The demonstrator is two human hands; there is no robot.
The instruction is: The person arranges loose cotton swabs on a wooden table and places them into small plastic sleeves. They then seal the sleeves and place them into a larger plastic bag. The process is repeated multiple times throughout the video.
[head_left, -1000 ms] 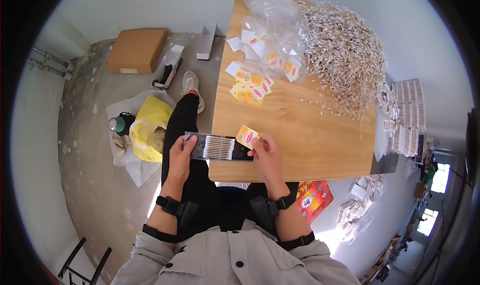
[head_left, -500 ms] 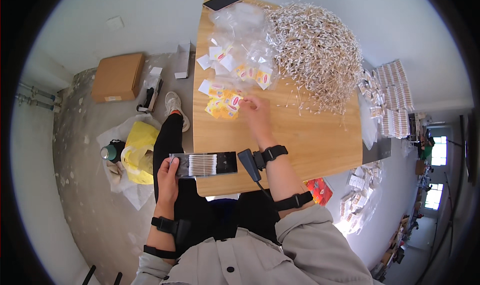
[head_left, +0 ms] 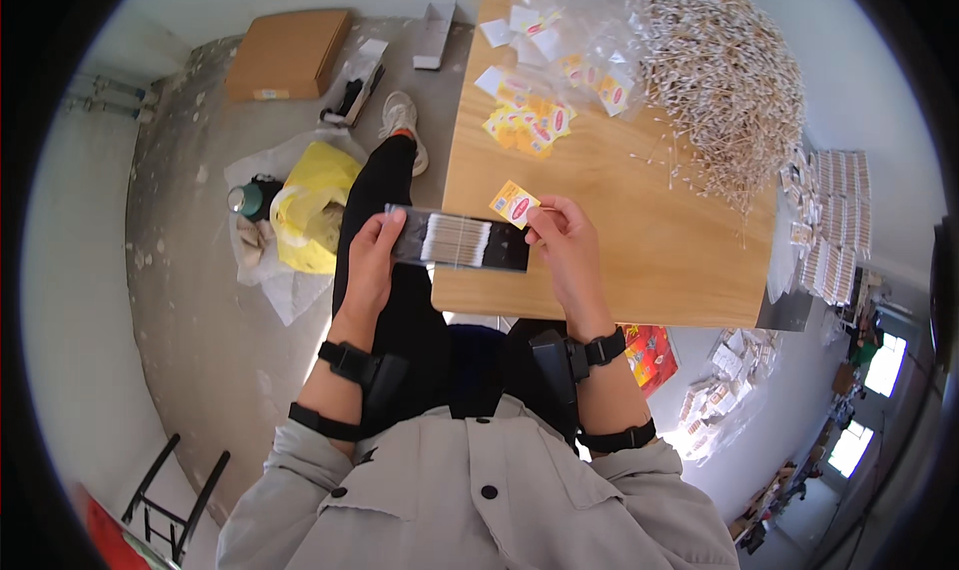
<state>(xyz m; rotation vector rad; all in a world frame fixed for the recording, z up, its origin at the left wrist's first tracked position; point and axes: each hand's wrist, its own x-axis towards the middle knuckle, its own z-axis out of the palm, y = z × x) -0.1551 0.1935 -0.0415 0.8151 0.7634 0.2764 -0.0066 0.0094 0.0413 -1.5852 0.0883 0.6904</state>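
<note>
While the left hand (head_left: 372,255) keeps a closed grip on one end of a long black tray of white sticks (head_left: 459,240), the right hand (head_left: 565,242) pinches a small yellow label card (head_left: 514,204) between thumb and fingertips, the card touching the tray's upper right corner. The tray lies level across the near left corner of the wooden surface (head_left: 639,240), half over its edge and above the person's black-clad leg. Farther along that surface from the tray lies a loose cluster of yellow cards (head_left: 527,125), then clear plastic bags (head_left: 559,20), and to their right a big heap of white sticks (head_left: 717,75). Left of the surface, on the floor, sit a yellow bag (head_left: 312,205) and a brown cardboard box (head_left: 288,52).
</note>
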